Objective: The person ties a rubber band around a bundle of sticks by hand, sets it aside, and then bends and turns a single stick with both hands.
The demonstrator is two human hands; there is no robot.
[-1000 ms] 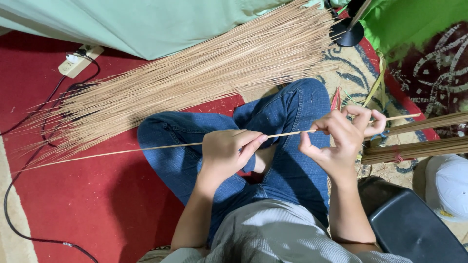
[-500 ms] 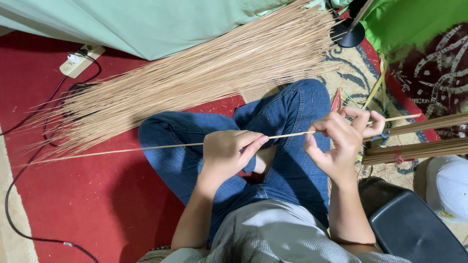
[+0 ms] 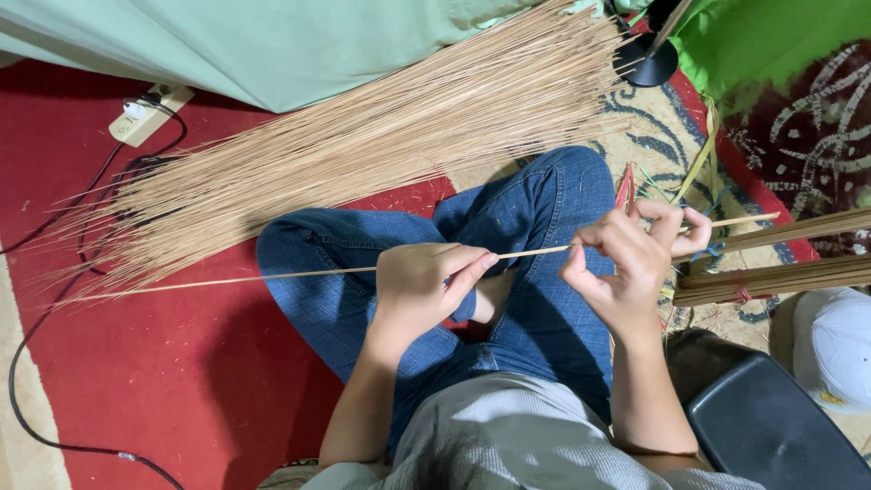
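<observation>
We've got one stick (image 3: 272, 275) gripped by both — left hand (image 3: 422, 281) closed, right hand (image 3: 635, 259) pinching it; loose pile (image 3: 363, 145) beyond the stick untouched, tied bundles (image 3: 780, 259) beside its thick end.

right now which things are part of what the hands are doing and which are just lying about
In use: thin stick, left hand, right hand, loose stick pile, tied stick bundles.

Lying about: power strip, black cable, white cap, black lamp base.
</observation>
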